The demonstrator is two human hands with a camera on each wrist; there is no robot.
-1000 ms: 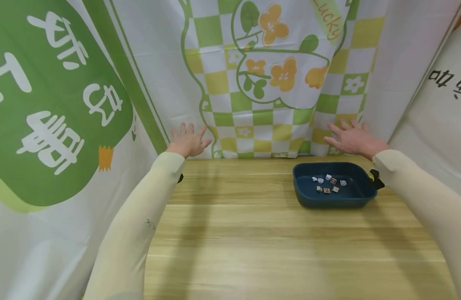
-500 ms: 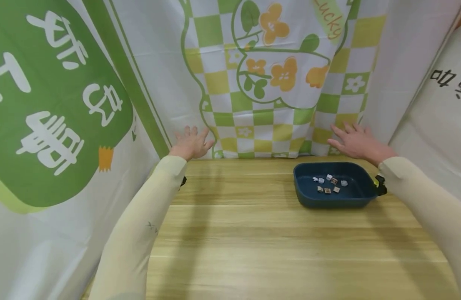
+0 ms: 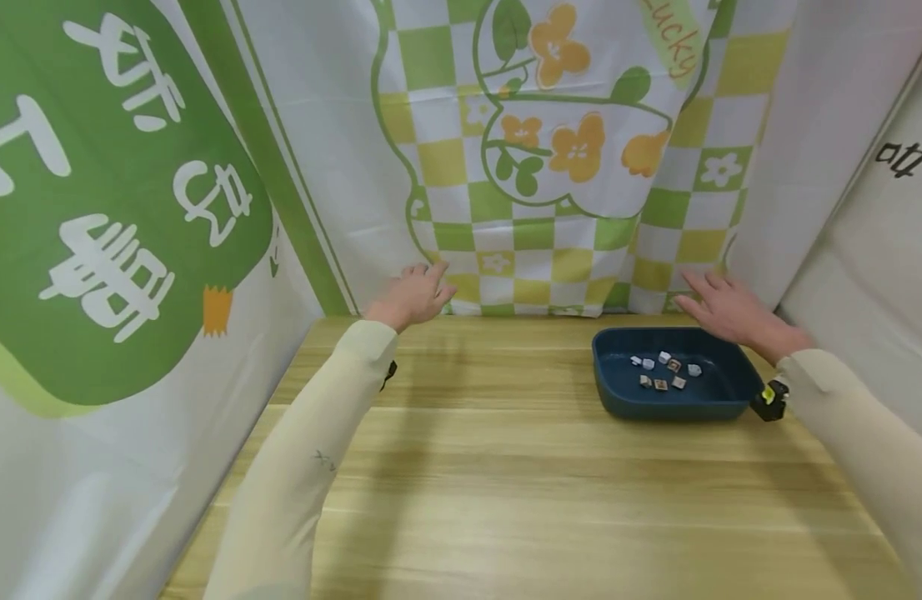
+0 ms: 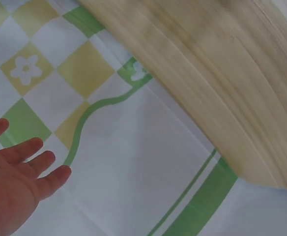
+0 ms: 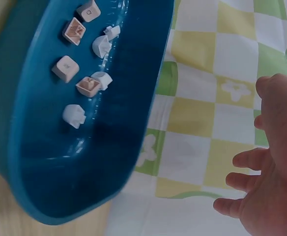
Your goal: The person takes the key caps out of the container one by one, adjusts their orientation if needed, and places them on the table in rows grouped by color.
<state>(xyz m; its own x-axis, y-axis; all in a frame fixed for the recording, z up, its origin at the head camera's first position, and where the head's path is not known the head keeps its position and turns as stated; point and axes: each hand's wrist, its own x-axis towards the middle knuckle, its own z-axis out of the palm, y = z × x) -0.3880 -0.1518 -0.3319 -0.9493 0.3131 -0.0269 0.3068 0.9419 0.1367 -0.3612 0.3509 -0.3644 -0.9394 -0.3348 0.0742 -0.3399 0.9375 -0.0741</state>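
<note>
Keycaps lie loose in blue tray on worktop, back right. Right hand hovers just behind tray, fingers apart, empty; left hand near checked curtain, fingers relaxed. Best approach likely from above, pinching one cap.

Bright, even indoor light, no glare. Soft arm shadows fall toward the viewer on the wooden table. Head view sharp at centre, w/ wide-angle bending at edges. Left wrist view: table edge smeared by motion blur. Right wrist view: blue tray slightly soft, mild sheen on its wall.
</note>
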